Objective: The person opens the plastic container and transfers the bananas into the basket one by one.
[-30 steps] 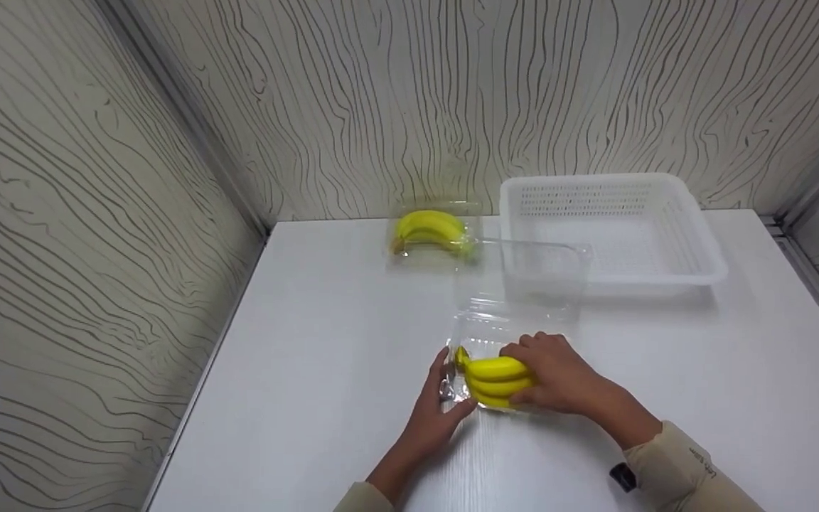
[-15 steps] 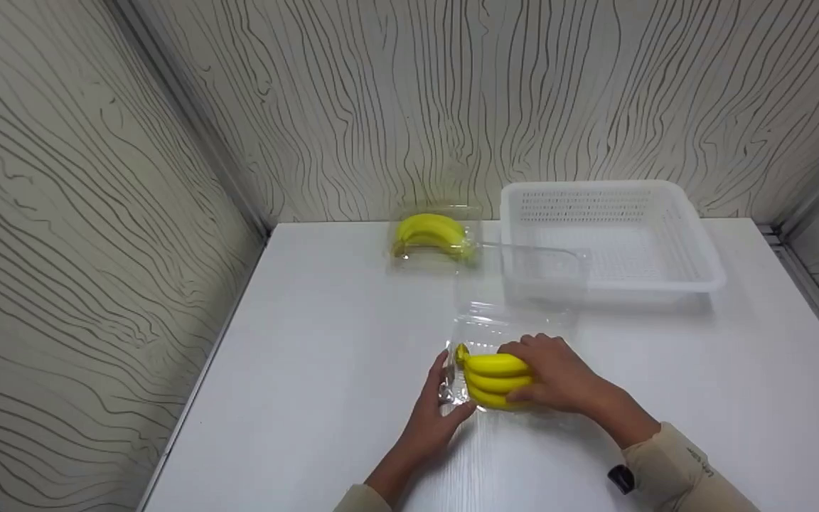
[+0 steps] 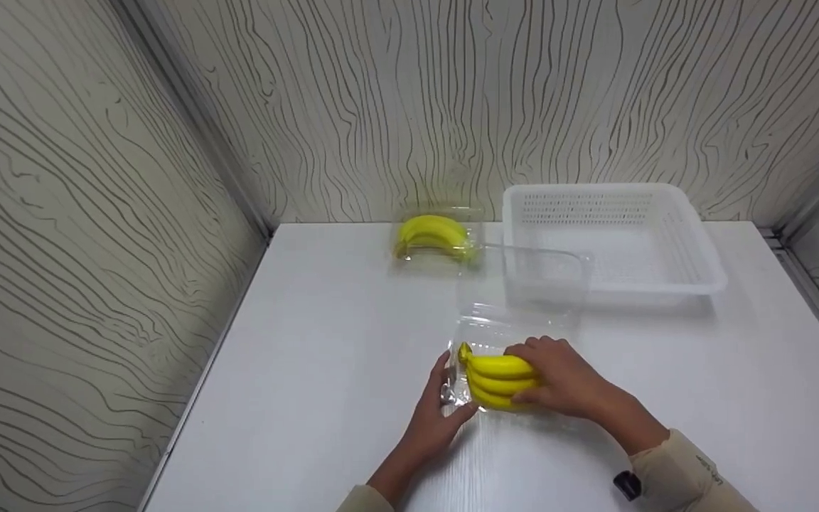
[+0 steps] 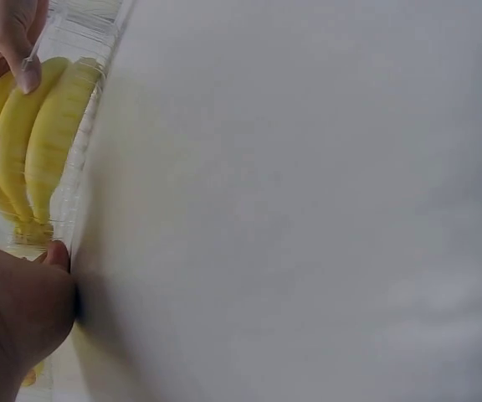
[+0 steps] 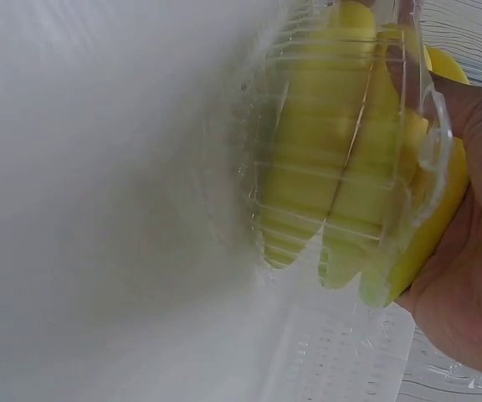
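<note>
A bunch of yellow bananas (image 3: 502, 377) lies in the near half of a clear plastic clamshell box (image 3: 495, 327), its stem end to the left. My right hand (image 3: 562, 377) grips the bunch from above at its right end, thumb on the near side and fingers over the far side. The bananas (image 5: 325, 142) show through the ribbed clear wall in the right wrist view. With thumb and fingers spread round the left corner, my left hand (image 3: 434, 409) holds the box. The lid of the clamshell (image 3: 523, 274) stands unfolded toward the back.
Behind the open lid, to the left, a second clear box (image 3: 445, 269) holds another banana bunch (image 3: 434, 231). At the back right is a white perforated basket (image 3: 708, 277). Wood-patterned walls (image 3: 409, 107) border the white table (image 3: 296, 370) at the back and sides.
</note>
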A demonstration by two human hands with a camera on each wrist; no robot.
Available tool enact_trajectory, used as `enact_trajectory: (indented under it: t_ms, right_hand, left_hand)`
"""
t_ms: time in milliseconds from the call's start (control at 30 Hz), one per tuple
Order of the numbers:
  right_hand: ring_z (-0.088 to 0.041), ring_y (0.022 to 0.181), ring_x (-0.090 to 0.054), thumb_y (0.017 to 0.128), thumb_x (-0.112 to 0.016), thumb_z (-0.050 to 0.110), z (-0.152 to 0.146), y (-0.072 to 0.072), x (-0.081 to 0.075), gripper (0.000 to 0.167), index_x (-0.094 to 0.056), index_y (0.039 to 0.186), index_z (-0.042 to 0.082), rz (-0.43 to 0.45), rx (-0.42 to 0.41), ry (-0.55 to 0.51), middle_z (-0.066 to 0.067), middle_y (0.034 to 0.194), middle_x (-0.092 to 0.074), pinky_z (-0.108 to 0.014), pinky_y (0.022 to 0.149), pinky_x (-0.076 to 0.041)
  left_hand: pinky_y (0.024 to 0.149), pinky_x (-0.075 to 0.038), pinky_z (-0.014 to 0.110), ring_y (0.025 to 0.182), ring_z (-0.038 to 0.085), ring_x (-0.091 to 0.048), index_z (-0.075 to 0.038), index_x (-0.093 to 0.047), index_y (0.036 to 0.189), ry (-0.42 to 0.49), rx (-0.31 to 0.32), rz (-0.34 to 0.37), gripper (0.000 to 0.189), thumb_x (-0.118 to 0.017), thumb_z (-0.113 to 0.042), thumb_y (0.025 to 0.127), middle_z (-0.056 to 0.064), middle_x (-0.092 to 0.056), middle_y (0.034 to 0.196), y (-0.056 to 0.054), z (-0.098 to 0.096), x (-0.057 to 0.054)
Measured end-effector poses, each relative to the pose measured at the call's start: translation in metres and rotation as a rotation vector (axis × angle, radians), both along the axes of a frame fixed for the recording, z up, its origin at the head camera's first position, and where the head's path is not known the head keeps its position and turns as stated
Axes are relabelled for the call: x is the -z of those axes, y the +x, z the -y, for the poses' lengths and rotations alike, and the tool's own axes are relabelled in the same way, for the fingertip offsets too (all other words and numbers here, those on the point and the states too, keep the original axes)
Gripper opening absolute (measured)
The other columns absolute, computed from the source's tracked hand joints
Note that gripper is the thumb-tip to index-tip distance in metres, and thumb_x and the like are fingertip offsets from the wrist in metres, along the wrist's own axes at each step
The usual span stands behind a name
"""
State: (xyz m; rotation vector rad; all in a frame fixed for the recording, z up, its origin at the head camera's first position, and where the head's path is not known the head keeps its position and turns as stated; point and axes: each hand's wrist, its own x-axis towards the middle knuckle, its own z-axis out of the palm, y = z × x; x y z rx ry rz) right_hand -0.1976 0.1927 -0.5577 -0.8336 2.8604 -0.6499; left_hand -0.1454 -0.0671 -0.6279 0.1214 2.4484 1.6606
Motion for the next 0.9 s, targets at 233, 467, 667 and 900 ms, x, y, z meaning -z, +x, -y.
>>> enact_trajectory:
  t_ms: [233, 467, 667, 900]
  right_hand:
    - [-0.009, 0.098, -0.052, 0.08, -0.092, 0.045, -0.01, 0.006, -0.003, 0.058, -0.067, 0.132, 0.033, -0.065, 0.05, -0.076, 0.017, 0.105, -0.063, -0.046, 0.095, -0.048]
    - [-0.01, 0.099, -0.055, 0.077, -0.096, 0.036, -0.018, 0.008, -0.017, 0.06, -0.069, 0.13, 0.031, -0.188, 0.084, -0.132, 0.015, 0.104, -0.065, -0.045, 0.096, -0.047]
    - [-0.009, 0.098, -0.054, 0.075, -0.098, 0.032, -0.026, 0.013, -0.031, 0.064, -0.068, 0.132, 0.03, -0.266, 0.118, -0.16, 0.014, 0.104, -0.066, -0.043, 0.093, -0.047]
    - [-0.009, 0.097, -0.053, 0.073, -0.099, 0.027, -0.04, 0.015, -0.047, 0.069, -0.067, 0.135, 0.027, -0.354, 0.179, -0.216, 0.01, 0.108, -0.069, -0.04, 0.089, -0.047]
  left_hand:
    - [0.115, -0.05, 0.058, 0.14, 0.031, -0.058, -0.031, -0.018, 0.172, -0.005, -0.009, 0.016, 0.095, -0.072, -0.049, 0.094, 0.013, -0.048, 0.164, 0.001, 0.0, 0.0]
    - [0.116, -0.049, 0.06, 0.141, 0.033, -0.059, -0.032, -0.018, 0.172, -0.015, -0.015, 0.034, 0.095, -0.071, -0.048, 0.094, 0.013, -0.049, 0.165, 0.0, -0.001, -0.002]
    - [0.117, -0.048, 0.062, 0.142, 0.035, -0.057, -0.031, -0.017, 0.172, -0.004, -0.013, 0.036, 0.096, -0.072, -0.049, 0.094, 0.014, -0.047, 0.165, 0.003, -0.001, -0.001]
    - [0.122, -0.041, 0.068, 0.152, 0.04, -0.049, -0.031, -0.014, 0.173, 0.008, 0.02, 0.007, 0.091, -0.066, -0.047, 0.1, 0.017, -0.04, 0.17, 0.003, 0.002, -0.003]
